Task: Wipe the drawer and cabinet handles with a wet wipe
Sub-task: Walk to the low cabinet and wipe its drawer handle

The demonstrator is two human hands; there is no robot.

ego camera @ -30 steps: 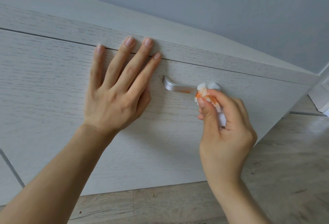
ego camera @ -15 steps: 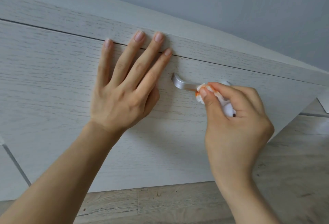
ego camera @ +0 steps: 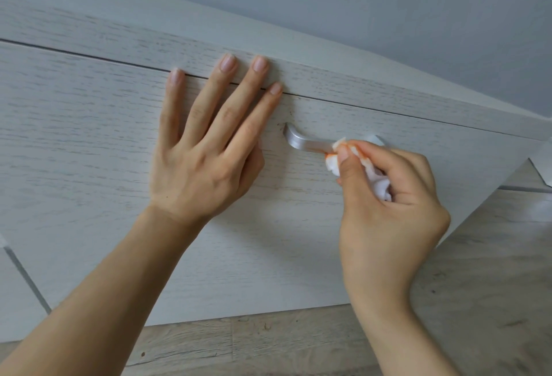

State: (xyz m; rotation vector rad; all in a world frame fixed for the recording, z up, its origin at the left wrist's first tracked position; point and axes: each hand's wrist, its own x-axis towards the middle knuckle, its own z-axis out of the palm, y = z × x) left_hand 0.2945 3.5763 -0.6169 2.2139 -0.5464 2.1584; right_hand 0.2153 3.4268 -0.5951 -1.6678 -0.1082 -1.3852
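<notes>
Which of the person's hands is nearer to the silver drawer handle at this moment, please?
Right. The right hand presses the wet wipe against the silver drawer handle. The left hand lies flat and open on the drawer front to the handle's left, not touching it.

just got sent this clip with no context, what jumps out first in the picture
The eye lands first on the two bare hands against a pale wood-grain drawer front: the left hand lies flat with fingers spread, left of the handle. The right hand pinches a crumpled white wet wipe, stained orange at its tip, against the silver handle near its middle. Grey wood-look flooring shows at lower right.
</notes>
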